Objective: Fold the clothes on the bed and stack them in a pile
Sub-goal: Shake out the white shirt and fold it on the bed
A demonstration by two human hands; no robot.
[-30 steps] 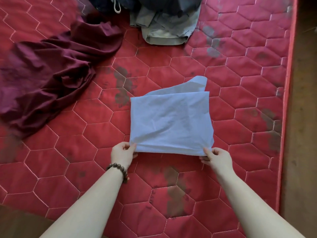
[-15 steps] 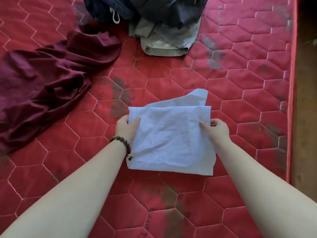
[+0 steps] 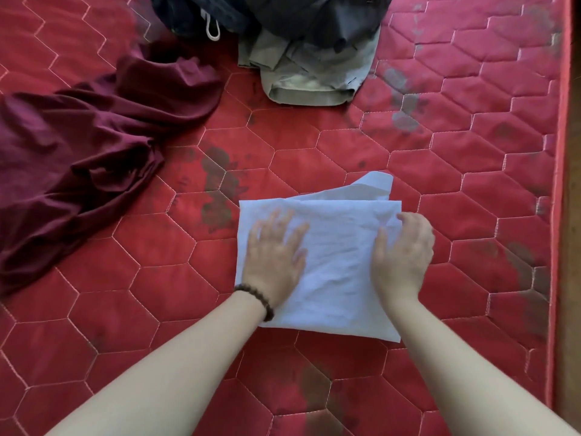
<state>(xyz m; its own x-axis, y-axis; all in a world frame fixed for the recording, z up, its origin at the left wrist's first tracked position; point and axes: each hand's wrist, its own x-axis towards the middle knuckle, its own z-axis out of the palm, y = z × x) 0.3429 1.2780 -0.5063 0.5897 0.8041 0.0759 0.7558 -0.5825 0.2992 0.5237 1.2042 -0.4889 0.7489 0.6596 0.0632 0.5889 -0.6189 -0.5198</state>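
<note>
Red quilted bedding (image 3: 440,152) with hexagon stitching fills the view. At the left lies a crumpled maroon garment (image 3: 94,146); further along, at the top, sits a heap of dark clothes (image 3: 283,14) over a khaki piece (image 3: 314,80). Lower down, the folded pale blue cloth (image 3: 339,262) lies flat, the left hand (image 3: 273,262) spread on it with fingers straight, the right hand (image 3: 405,256) pressing its right side, fingers bent at the edge.

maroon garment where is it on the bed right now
In the head view the maroon garment lies crumpled at the left of the red mattress, left of the light blue cloth and apart from it.
</note>
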